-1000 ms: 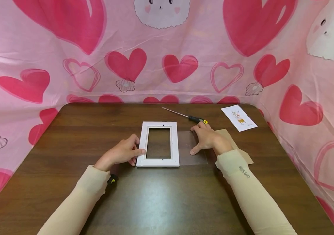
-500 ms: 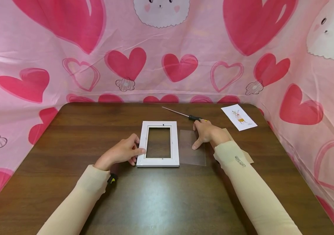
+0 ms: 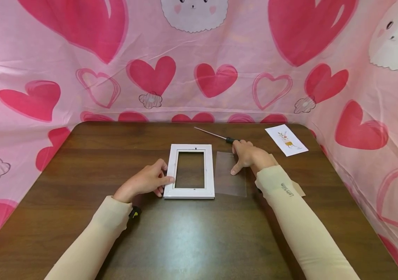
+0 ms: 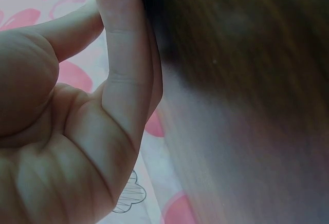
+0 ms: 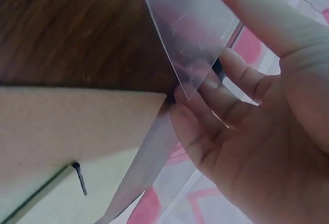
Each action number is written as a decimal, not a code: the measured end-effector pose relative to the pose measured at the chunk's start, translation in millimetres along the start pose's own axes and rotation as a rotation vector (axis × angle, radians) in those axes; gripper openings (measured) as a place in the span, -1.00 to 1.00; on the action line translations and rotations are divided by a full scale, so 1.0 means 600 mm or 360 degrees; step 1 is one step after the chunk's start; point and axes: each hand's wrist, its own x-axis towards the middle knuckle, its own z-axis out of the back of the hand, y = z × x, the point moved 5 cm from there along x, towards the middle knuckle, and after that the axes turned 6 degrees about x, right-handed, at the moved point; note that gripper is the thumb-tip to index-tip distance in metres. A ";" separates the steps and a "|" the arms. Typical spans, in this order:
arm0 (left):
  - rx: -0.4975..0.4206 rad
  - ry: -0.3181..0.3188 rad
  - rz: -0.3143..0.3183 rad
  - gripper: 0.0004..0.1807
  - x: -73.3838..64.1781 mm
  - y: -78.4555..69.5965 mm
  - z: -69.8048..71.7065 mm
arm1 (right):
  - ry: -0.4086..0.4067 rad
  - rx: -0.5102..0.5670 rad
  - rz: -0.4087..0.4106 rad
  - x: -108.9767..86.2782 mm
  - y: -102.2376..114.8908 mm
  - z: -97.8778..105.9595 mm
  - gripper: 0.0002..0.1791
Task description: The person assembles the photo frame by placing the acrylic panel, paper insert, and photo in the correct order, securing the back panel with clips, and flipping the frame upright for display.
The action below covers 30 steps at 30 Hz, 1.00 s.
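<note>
A white picture frame point(image 3: 189, 193) lies flat on the table, its inner ledge and small dark tabs facing up. My left hand point(image 3: 146, 179) grips its left side, thumb on top and fingers against the outer edge. To the right of the frame is a clear plastic sheet point(image 3: 228, 182). My right hand point(image 3: 249, 156) holds this sheet by its far right part, with the thumb over it. In the right wrist view the fingers reach round a corner of the clear sheet point(image 5: 190, 34). The left wrist view shows the left palm point(image 4: 77, 152); the frame is mostly hidden there.
Partly under the right forearm lies a brown backing board point(image 3: 298, 188); a metal stand piece point(image 5: 46, 188) shows on it. A screwdriver point(image 3: 216, 135) rests just beyond the right fingers. At the far right lies a white printed card point(image 3: 286, 140). Pink heart-patterned cloth surrounds the table.
My right hand has moved slightly away from me, and the clear sheet has shifted with it, its left edge now just apart from the frame. The left hand and frame stay put.
</note>
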 end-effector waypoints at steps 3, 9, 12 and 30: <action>-0.0009 0.0001 0.0004 -0.53 0.000 -0.001 0.001 | -0.0017 0.0071 0.0082 -0.001 -0.001 0.010 -0.27; -0.0020 0.0007 -0.0015 -0.54 -0.001 -0.005 0.001 | -0.0082 0.0191 0.0243 -0.012 -0.006 0.032 -0.41; -0.0023 0.0002 -0.0009 -0.53 -0.002 -0.006 0.002 | -0.0148 0.0229 0.0287 -0.019 -0.009 0.044 -0.47; -0.0016 0.0000 -0.0030 -0.53 -0.003 -0.002 0.000 | -0.0265 0.0595 0.0446 -0.055 -0.025 0.078 -0.69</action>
